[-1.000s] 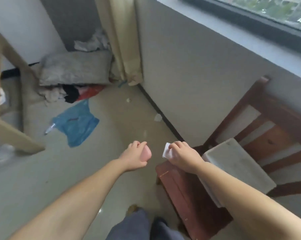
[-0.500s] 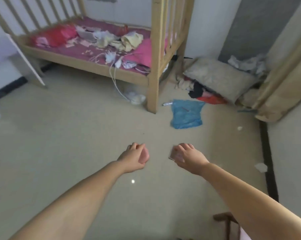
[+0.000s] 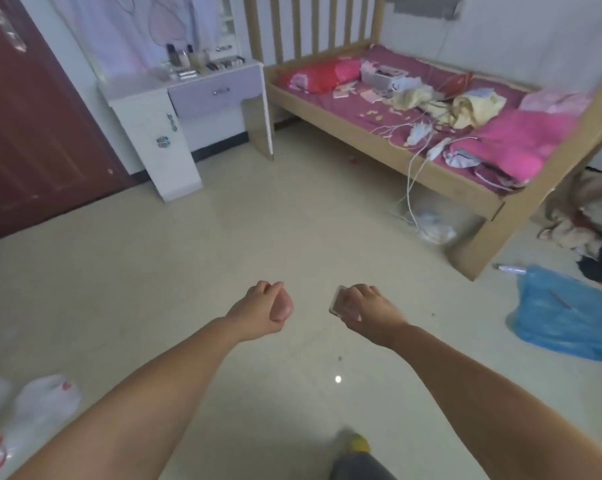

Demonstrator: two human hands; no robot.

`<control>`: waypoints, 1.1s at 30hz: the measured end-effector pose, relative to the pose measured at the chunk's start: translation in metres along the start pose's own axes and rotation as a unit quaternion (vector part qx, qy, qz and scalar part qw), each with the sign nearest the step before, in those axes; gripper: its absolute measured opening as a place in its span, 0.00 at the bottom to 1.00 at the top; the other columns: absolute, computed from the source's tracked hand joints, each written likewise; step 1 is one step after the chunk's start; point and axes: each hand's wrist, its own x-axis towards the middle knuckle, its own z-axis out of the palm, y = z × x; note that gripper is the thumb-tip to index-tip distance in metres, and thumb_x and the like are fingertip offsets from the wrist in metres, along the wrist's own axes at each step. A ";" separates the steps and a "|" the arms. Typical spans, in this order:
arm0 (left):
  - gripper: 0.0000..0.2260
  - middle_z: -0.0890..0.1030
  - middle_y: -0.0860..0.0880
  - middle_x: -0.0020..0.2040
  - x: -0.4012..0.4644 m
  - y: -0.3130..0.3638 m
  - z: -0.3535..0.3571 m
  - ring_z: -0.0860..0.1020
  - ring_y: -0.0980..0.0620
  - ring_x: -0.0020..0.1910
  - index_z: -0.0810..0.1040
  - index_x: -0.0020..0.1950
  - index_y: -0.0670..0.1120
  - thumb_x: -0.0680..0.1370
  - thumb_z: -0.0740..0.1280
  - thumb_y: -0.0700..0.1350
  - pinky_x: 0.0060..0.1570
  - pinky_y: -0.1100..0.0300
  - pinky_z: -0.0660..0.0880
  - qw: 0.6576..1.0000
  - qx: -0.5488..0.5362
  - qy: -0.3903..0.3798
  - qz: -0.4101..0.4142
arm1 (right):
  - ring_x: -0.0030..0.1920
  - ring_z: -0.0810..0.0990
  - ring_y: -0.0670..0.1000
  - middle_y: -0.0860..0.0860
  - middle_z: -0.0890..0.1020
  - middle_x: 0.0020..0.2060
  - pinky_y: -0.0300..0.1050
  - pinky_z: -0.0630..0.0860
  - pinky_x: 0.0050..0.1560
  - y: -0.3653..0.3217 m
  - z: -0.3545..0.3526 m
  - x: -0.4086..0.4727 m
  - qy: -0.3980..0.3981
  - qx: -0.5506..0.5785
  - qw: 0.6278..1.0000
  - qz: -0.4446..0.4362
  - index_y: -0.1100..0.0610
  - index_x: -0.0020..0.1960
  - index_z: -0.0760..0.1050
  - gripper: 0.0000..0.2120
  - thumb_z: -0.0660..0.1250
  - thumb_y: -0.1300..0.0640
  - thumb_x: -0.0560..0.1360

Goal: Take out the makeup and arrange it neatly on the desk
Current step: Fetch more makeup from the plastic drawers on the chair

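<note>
Looks like the carrying step: the right hand (image 3: 365,306) grips what's probably a small flat pinkish compact (image 3: 339,303), the left hand (image 3: 268,303) is curled round a rounded pink item (image 3: 281,307), next stop the far white-and-lilac dressing desk (image 3: 202,88).

Right hand (image 3: 369,306) around a small compact (image 3: 339,301), desk (image 3: 202,81) far ahead.

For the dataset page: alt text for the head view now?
Right hand grips a small flat case, left hand curled, both over bare floor. Ahead, a white dressing desk with makeup, beside a cluttered wooden bed.
</note>
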 end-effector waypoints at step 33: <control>0.36 0.61 0.46 0.71 0.485 -0.421 -0.347 0.64 0.46 0.69 0.54 0.77 0.49 0.74 0.68 0.51 0.66 0.54 0.66 0.967 -0.126 0.116 -0.189 | 0.57 0.72 0.55 0.51 0.75 0.57 0.47 0.74 0.53 -0.175 -0.069 0.831 -0.039 -0.020 0.964 -0.263 0.56 0.59 0.71 0.16 0.66 0.50 0.74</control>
